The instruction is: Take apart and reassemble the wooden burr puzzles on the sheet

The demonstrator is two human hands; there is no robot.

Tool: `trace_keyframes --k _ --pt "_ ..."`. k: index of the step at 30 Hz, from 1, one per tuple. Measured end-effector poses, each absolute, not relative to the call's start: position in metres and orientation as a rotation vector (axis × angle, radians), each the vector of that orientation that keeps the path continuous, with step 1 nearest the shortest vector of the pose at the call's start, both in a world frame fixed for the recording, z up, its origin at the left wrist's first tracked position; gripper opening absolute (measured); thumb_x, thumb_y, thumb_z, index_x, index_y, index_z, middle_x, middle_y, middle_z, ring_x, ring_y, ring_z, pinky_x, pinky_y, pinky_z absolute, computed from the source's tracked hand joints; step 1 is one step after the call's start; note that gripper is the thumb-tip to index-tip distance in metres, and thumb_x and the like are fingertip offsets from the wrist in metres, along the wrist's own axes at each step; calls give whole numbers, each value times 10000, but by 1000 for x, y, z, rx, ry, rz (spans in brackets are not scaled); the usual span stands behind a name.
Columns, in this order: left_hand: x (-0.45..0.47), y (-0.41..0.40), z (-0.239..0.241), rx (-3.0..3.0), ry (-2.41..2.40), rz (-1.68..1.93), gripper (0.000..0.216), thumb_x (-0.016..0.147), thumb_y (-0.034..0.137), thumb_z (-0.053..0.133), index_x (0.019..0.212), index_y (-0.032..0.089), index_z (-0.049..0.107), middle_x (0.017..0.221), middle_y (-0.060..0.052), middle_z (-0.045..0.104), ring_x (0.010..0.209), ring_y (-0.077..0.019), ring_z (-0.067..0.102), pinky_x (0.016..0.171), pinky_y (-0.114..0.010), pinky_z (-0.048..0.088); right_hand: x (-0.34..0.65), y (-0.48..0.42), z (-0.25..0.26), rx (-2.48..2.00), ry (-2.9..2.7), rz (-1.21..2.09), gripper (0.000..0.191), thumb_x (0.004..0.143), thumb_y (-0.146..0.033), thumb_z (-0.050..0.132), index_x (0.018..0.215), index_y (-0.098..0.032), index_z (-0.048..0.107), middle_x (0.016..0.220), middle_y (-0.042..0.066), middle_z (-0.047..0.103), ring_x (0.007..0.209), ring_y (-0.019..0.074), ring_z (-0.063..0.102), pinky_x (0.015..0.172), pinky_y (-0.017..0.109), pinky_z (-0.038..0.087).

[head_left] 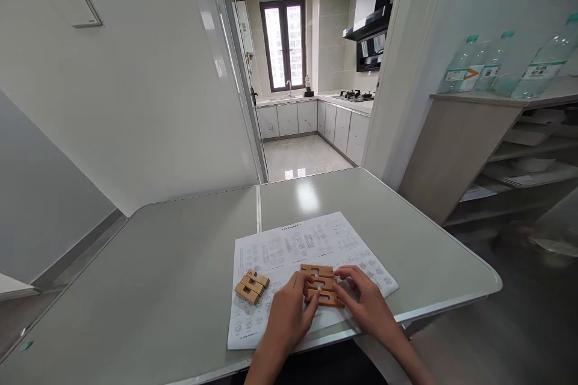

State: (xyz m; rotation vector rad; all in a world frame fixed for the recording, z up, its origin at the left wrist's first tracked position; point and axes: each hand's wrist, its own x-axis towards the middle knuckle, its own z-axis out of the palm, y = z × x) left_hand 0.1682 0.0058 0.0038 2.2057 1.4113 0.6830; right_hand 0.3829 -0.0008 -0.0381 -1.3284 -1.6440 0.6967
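Three slotted wooden blocks (324,290) sit side by side in a close row, over the printed sheet near the near edge of the tabletop, right of its middle. Their long sides run left to right and their slots face up; whether they rest flat or are lifted a little is hard to tell. The left hand (289,308) is bent in a narrow grip, thumb and fingertips holding the left ends of the blocks. The right hand (365,302) holds the right ends with thumb and forefinger, these two slightly apart.

Left of the left hand, well apart from the row, a cluster of smaller wooden pieces (253,286) lies on the sheet, near its left edge. These fit close together and are set at a slant. The paper sheet (266,252) is covered with rows of small drawings, its print too small to read, and its far corners point towards the far edge of the tabletop (171,289). A pale seam (259,207) runs from that far edge down to the sheet. A small green object (26,346) lies just inside the left edge, towards the near left corner.

Past the right edge stands a shelf unit (478,144) with clear plastic bottles (460,66) on its top. Beyond the far edge, a doorway opens on a kitchen with white cabinets (289,119), a gas stove (356,95) and a dark-framed window (283,45). A switch plate (76,6) is on the wall to the left.
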Motion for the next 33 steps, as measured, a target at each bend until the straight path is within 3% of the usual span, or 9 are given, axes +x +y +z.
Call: trace_keyframes --k 6,11,17,21,28,31,33 --pt "173 33 3 2290 1463 694 180 998 280 484 1134 248 597 1116 -80 636 886 -228 690 709 -317 519 381 -6 -34 -1306 -1775 712 175 926 -413 672 1036 -279 696 1158 80 629 1119 280 635 970 402 552" --pt "172 56 0 2217 1402 643 182 964 282 565 1113 229 655 1185 -97 581 948 -230 680 777 -336 546 379 -9 -32 -1330 -1875 692 153 896 -384 717 1024 -299 714 1136 72 611 1118 293 618 956 424 558" --pt "167 70 -4 2020 1352 691 149 896 327 662 953 190 673 1144 -97 587 939 -225 658 831 -342 537 378 -8 -35 -1356 -1905 699 171 865 -321 749 1023 -283 698 1120 67 604 1097 289 603 951 431 547" --pt "165 70 -1 1997 1369 653 159 856 336 694 906 189 662 1033 -75 644 892 -229 641 777 -332 507 379 -9 -31 -1339 -1932 726 171 864 -340 759 1002 -277 681 1102 63 615 1061 282 599 916 425 547" --pt "159 64 12 1968 1398 610 185 922 381 600 896 200 632 897 -60 711 825 -238 642 710 -318 455 377 -13 -22 -1321 -1988 726 168 881 -305 750 983 -245 631 1092 53 598 1043 262 581 889 395 527" --pt "154 55 17 1876 1438 723 228 957 429 563 901 210 587 917 -71 730 836 -246 658 743 -333 460 377 -14 -21 -1291 -2004 714 112 902 -250 723 933 -243 615 1066 48 604 1033 260 579 878 383 517" --pt "150 45 18 1745 1398 809 274 992 486 508 929 222 543 864 -53 738 744 -222 659 719 -327 466 377 -14 -21 -1246 -2004 721 67 951 -243 662 905 -244 614 1048 47 610 1022 252 583 875 370 509"
